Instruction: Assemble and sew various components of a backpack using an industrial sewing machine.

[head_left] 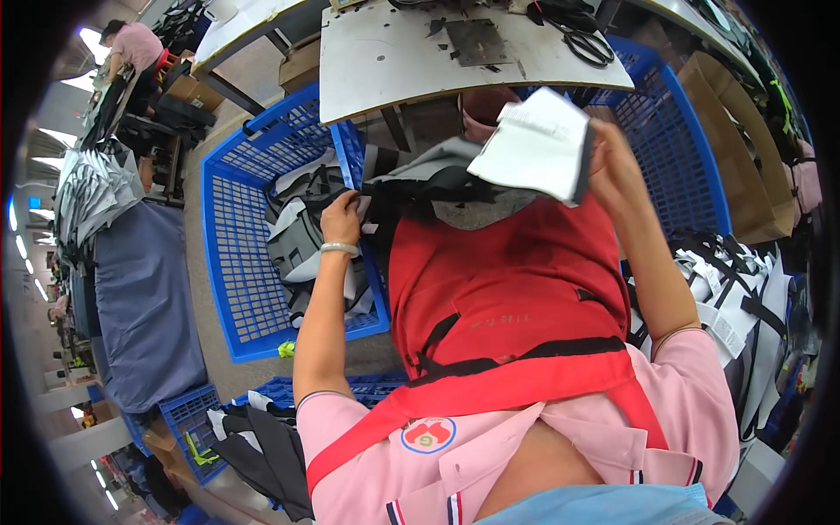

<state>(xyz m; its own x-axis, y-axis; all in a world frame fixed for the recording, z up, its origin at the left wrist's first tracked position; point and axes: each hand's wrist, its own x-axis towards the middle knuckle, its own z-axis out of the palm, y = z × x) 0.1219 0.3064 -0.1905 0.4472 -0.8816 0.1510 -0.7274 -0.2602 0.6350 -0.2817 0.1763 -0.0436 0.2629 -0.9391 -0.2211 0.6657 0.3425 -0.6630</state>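
The right hand (617, 171) is closed on a folded grey and white fabric piece (538, 144) with a dark edge, held up in front of the white tabletop (385, 61). The left hand (341, 219) grips grey and black fabric (411, 179) at the rim of a blue plastic lattice crate (241, 262). The right fingers are hidden behind the piece. Black scissors (582, 39) lie beyond the right hand.

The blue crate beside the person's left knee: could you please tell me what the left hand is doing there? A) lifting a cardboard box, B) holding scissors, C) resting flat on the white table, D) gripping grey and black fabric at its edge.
D: the left hand clutches grey and black fabric at the edge of the blue crate.
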